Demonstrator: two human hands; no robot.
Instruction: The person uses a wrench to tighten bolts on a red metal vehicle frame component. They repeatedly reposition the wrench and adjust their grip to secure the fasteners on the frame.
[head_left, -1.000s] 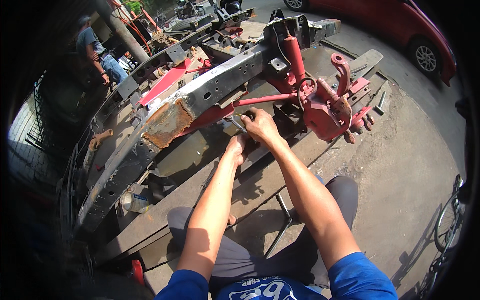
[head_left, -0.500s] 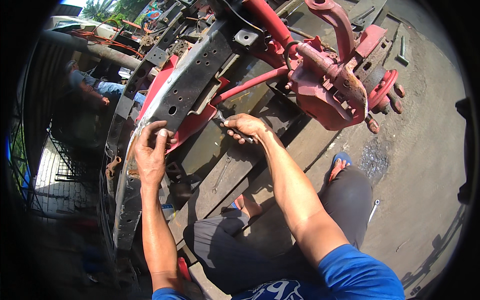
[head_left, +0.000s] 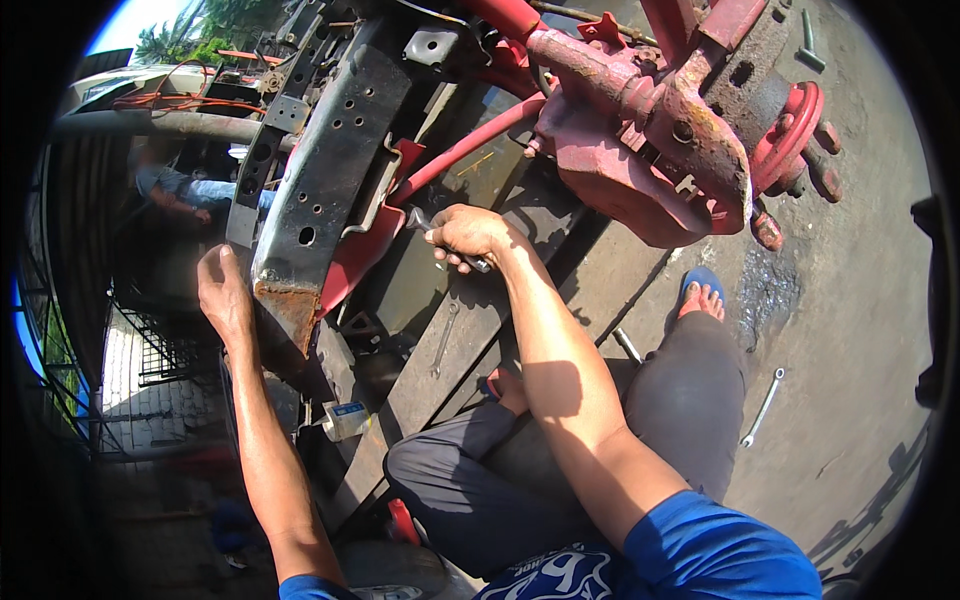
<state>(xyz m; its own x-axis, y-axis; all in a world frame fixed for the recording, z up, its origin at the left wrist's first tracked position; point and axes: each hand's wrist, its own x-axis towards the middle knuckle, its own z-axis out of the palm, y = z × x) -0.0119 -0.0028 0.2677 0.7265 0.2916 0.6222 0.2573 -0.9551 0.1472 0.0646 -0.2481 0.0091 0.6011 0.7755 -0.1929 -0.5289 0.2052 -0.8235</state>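
Note:
My right hand is closed around a spanner. The open jaw of the spanner pokes out beyond my thumb, close to a red bracket under a black frame rail. My left hand is on the rail's outer side, near its rusty end, fingers loosely bent and apart; nothing shows in it, though the fingertips are partly turned away. A red rod runs from the bracket to a large red axle and hub assembly at the upper right.
A second spanner lies on the plank below my right hand, and another spanner on the ground at right. A clear bottle sits by the rail's end. A bolt-like metal piece lies far right. Another person is at the far left.
My left hand has left the rail's lower end and moved left to its outer side. My right hand keeps its hold on the spanner near the bracket. The view has shifted.

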